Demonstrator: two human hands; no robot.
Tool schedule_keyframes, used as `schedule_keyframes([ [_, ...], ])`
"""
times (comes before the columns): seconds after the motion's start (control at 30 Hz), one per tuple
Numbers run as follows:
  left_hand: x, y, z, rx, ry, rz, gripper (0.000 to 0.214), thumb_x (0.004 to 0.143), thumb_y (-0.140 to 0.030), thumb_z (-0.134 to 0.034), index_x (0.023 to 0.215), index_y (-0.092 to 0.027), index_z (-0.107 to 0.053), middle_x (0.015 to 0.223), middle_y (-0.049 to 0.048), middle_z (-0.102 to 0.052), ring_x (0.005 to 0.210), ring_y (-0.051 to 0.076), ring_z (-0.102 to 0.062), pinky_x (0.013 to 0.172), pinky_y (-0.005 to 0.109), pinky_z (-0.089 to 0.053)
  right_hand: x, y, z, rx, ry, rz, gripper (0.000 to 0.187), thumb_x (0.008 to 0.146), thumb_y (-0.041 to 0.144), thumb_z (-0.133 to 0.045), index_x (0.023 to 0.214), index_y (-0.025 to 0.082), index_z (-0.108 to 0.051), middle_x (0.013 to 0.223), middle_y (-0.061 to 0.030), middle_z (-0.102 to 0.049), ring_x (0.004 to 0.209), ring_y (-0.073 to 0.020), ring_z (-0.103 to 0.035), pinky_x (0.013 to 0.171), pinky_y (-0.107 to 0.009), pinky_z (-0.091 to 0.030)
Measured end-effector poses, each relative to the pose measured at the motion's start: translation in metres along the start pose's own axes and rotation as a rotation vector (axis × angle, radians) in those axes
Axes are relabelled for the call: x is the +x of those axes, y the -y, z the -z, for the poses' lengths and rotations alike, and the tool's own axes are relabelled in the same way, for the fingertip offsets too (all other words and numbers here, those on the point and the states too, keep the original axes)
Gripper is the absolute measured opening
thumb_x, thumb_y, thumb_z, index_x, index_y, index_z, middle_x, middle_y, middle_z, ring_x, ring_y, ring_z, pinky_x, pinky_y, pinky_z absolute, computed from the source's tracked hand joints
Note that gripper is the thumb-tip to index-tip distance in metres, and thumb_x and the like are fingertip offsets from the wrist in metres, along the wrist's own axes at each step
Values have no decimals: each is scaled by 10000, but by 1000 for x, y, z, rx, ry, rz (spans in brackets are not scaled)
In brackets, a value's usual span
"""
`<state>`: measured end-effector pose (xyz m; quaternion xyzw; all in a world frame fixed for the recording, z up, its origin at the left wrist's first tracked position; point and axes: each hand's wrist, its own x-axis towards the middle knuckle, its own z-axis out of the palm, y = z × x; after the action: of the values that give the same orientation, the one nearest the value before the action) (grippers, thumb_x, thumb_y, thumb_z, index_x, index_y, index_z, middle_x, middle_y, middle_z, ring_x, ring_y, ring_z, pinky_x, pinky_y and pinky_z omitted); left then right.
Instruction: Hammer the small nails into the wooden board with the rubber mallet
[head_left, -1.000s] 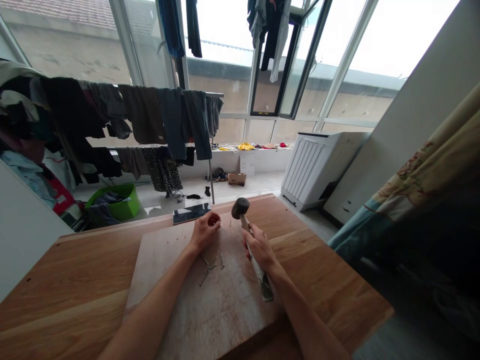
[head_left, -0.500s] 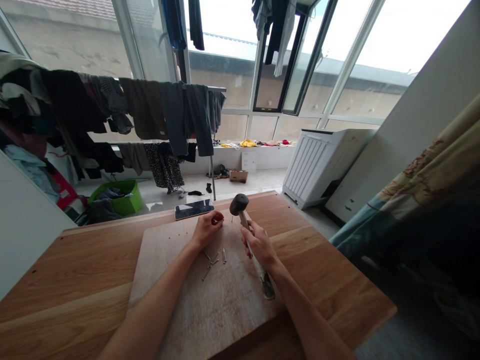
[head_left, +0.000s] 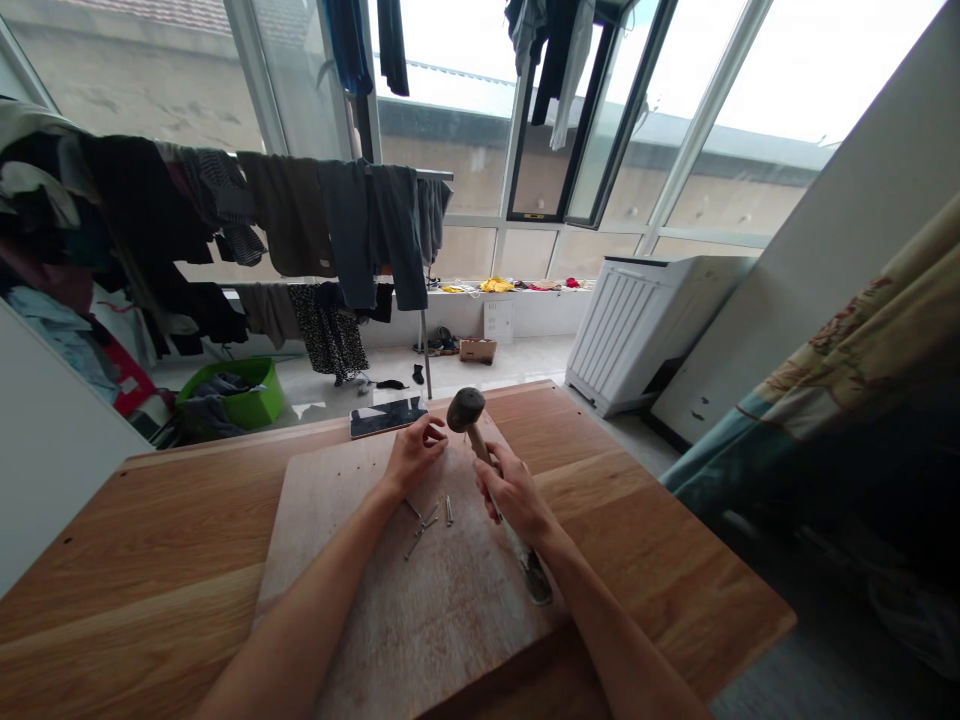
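Observation:
My right hand (head_left: 511, 485) is wrapped round the wooden handle of a hammer (head_left: 466, 408) with a dark head. The head is raised over the far part of a pale wooden board (head_left: 360, 600), and the handle's butt slants back toward me. A thin nail (head_left: 464, 438) stands in the board just under the head, partly hidden by the hammer. To the left of it rests my left hand (head_left: 417, 455), its fingers loosely bent and apart, with nothing visible in them. Several loose nails (head_left: 424, 530) lie on the board between my forearms.
The board lies on a larger wooden table (head_left: 630, 500). A phone (head_left: 386, 417) lies at the table's far edge, beyond my left hand. Past the table are a green basin (head_left: 259, 395) with clothes, a laundry rack (head_left: 435, 178) and a white cabinet-like appliance (head_left: 630, 330).
The hammer head has swung left and slightly toward me, over the standing nail, as my right hand shifted left. The fingers of my left hand have loosened a little.

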<state>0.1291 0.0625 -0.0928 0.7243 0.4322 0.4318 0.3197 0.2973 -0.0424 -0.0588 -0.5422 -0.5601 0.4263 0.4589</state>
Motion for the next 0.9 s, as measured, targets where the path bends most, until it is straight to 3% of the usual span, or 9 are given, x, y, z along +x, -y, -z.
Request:
schedule_keyframes([
  [0.27,2,3,1,-26,1,-58,203,740,-115,-630,928,-182,-666,749,-5,-729,672,139,-674,663,231,-528,-6,12,-4,-165,55,-34,239,928,314,-507,1098,185,-614,596,35,-565,379,-112,-529,337,-207,-410],
  [0.5,2,8,-3,5,15,-61,233,752,-149,-611,979,-189,-644,768,-1,-705,672,141,-649,678,255,-516,-6,9,-5,-154,39,-64,238,925,312,-513,1105,188,-607,596,47,-557,373,-104,-520,337,-198,-404],
  [0.63,5,-2,7,129,35,-56,248,737,-236,-666,975,-188,-615,896,29,-662,806,171,-636,715,274,-518,-2,1,-4,-62,-21,-45,220,915,368,-505,1028,194,-579,598,57,-536,359,-101,-505,323,-202,-398],
  [0.7,7,-15,17,280,169,-58,203,701,-239,-681,889,-188,-625,905,26,-616,811,173,-605,698,269,-499,0,-2,-2,-54,-62,-31,210,908,395,-505,958,199,-561,601,60,-531,359,-98,-500,319,-203,-391],
  [0.83,4,-47,32,492,731,-75,191,638,-217,-699,829,-215,-689,812,-12,-580,719,153,-564,585,232,-417,4,-8,3,-43,-125,-29,223,893,419,-507,928,201,-541,613,65,-536,377,-92,-499,334,-204,-415],
  [0.9,0,-58,31,515,900,-56,229,602,-212,-728,830,-233,-714,764,-25,-589,687,151,-559,545,224,-386,5,-11,5,-31,-134,-32,234,889,430,-510,936,202,-535,605,72,-532,376,-90,-497,339,-202,-422],
])
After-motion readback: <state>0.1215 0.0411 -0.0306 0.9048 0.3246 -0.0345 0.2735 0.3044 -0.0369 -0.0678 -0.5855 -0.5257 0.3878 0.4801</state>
